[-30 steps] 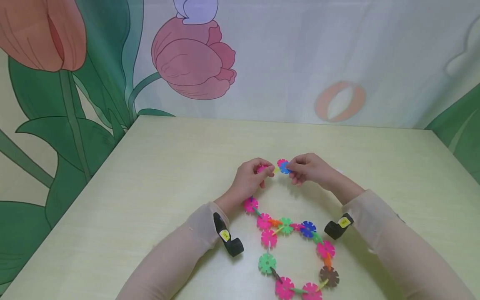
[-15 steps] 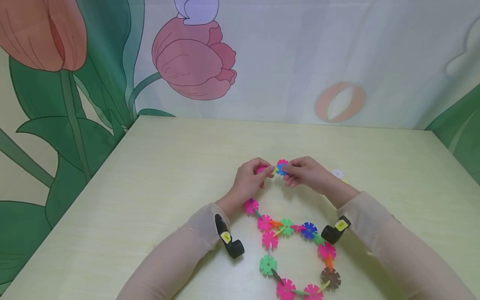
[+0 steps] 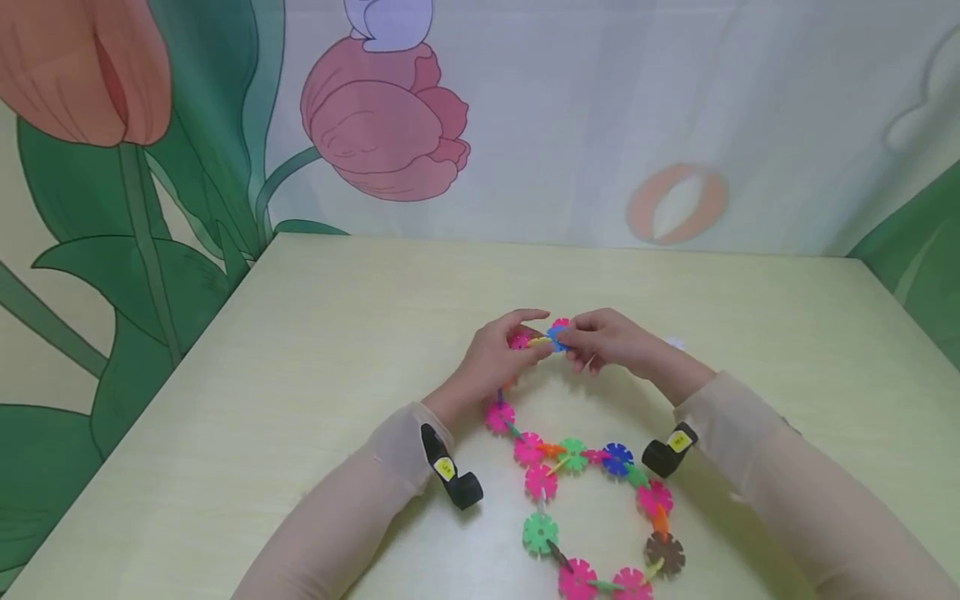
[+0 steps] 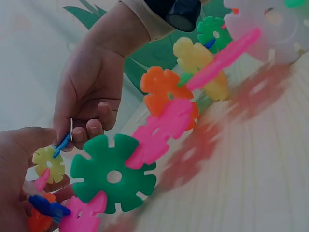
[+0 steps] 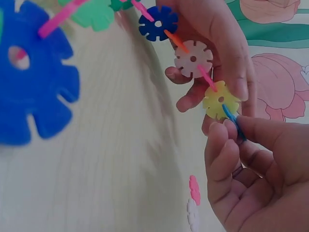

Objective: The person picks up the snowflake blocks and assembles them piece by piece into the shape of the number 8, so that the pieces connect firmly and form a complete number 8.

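Observation:
Notched, flower-shaped plastic discs are slotted together into one colourful chain. Its far end runs through my left hand, whose thumb and lower fingers hold it beside a yellow disc. The left index finger is lifted and straight in the head view. My right hand pinches a light-blue disc between thumb and fingertips. That blue disc stands edge-on against the yellow one in the right wrist view, overlapping its rim. A green disc and several others hang below the hands in the left wrist view.
The near part of the chain lies in a loop on the pale table, past a brown disc. A white disc shows behind the right wrist. Loose pink and white pieces lie on the table. A floral curtain stands behind.
My right hand has moved left with the blue disc, up to the yellow disc at my left hand. The left index finger has straightened away from the thumb.

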`<action>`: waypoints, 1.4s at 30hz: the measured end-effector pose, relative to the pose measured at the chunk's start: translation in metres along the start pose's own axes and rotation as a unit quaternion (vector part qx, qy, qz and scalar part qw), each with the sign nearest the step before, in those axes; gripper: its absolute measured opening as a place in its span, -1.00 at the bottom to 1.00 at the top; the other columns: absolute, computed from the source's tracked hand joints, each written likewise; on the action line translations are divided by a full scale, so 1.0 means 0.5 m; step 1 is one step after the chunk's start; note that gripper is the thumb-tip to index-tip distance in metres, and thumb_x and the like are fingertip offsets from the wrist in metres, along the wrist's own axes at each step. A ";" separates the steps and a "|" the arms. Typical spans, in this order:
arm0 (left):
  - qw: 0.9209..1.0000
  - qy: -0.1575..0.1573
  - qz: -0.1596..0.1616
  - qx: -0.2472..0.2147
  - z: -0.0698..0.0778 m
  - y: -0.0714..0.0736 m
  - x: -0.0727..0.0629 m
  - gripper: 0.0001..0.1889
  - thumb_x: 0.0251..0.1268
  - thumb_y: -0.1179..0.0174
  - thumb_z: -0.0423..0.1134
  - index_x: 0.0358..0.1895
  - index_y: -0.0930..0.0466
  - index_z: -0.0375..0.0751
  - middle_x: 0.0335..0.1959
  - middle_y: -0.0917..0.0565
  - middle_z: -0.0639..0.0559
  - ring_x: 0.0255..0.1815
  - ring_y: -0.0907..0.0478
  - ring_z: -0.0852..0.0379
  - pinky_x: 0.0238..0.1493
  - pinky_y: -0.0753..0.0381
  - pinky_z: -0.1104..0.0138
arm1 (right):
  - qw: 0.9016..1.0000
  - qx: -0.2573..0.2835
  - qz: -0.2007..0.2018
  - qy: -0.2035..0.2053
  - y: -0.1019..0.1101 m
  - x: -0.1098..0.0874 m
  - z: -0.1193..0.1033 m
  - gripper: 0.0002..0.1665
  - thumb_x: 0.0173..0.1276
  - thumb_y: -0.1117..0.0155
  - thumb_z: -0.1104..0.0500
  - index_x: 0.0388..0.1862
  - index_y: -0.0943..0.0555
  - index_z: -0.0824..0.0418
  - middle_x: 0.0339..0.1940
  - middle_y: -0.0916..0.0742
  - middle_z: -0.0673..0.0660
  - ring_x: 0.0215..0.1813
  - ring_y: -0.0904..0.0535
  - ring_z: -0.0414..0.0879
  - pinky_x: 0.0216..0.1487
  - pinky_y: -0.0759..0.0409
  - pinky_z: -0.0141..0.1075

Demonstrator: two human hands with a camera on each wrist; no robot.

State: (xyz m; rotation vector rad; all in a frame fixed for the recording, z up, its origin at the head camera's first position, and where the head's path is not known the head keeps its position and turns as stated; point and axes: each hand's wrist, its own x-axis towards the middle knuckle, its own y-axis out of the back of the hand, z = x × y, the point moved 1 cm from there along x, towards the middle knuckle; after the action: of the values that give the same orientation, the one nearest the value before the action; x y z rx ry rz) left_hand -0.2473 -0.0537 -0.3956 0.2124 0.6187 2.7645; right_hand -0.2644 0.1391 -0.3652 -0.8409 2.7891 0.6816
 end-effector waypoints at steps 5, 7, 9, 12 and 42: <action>0.996 -0.010 -0.010 0.083 0.002 -0.003 0.001 -0.47 0.18 -0.33 -0.02 0.25 -0.48 0.16 -0.22 -0.64 0.03 -0.30 -0.46 0.14 -0.41 -0.42 0.43 | 1.000 -0.025 -0.007 -0.001 0.001 0.002 -0.007 -0.66 0.47 -0.09 0.07 -0.34 -0.51 0.35 -0.52 -0.59 0.01 -0.45 -0.58 -0.16 -0.42 -0.54 -0.36; 0.995 -0.010 -0.002 0.098 0.005 -0.005 0.000 -0.51 0.19 -0.33 -0.04 0.22 -0.51 0.14 -0.30 -0.63 0.03 -0.36 -0.45 0.15 -0.43 -0.38 0.43 | 0.999 -0.040 -0.003 -0.004 0.005 0.000 -0.008 -0.63 0.47 -0.09 0.06 -0.27 -0.54 0.40 -0.49 -0.61 0.03 -0.44 -0.58 -0.16 -0.41 -0.56 -0.35; 0.994 -0.011 0.011 0.108 0.007 -0.005 0.000 -0.54 0.19 -0.33 -0.06 0.19 -0.54 0.11 -0.35 -0.61 0.05 -0.42 -0.43 0.17 -0.43 -0.36 0.44 | 0.998 -0.057 0.005 -0.008 0.013 -0.004 -0.009 -0.61 0.47 -0.08 0.06 -0.18 -0.56 0.43 -0.44 -0.63 0.08 -0.42 -0.59 -0.15 -0.38 -0.58 -0.34; 0.994 -0.009 0.022 0.110 0.011 -0.005 0.000 -0.56 0.19 -0.33 -0.07 0.17 -0.55 0.10 -0.46 -0.54 0.03 -0.49 -0.41 0.17 -0.45 -0.34 0.44 | 0.996 -0.082 0.018 -0.010 0.032 -0.016 -0.014 -0.61 0.46 -0.10 0.08 -0.06 -0.57 0.43 -0.36 -0.65 0.14 -0.38 -0.60 -0.11 -0.35 -0.60 -0.33; 0.994 0.007 0.017 0.109 0.006 -0.009 -0.001 -0.55 0.21 -0.32 -0.08 0.19 -0.54 0.12 -0.05 -0.66 0.08 -0.09 -0.51 0.13 -0.24 -0.47 0.42 | 0.935 -0.332 0.069 -0.101 0.198 -0.088 0.078 -0.61 0.29 -0.29 0.14 -0.08 -0.52 0.44 -0.20 -0.70 0.34 -0.40 -0.58 -0.06 -0.38 -0.59 -0.26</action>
State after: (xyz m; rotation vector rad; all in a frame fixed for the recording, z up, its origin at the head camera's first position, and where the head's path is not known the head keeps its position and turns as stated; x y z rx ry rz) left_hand -0.2448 -0.0489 -0.3947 0.2522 0.9304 2.7305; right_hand -0.2821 0.2519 -0.3505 -0.6085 2.4464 1.6848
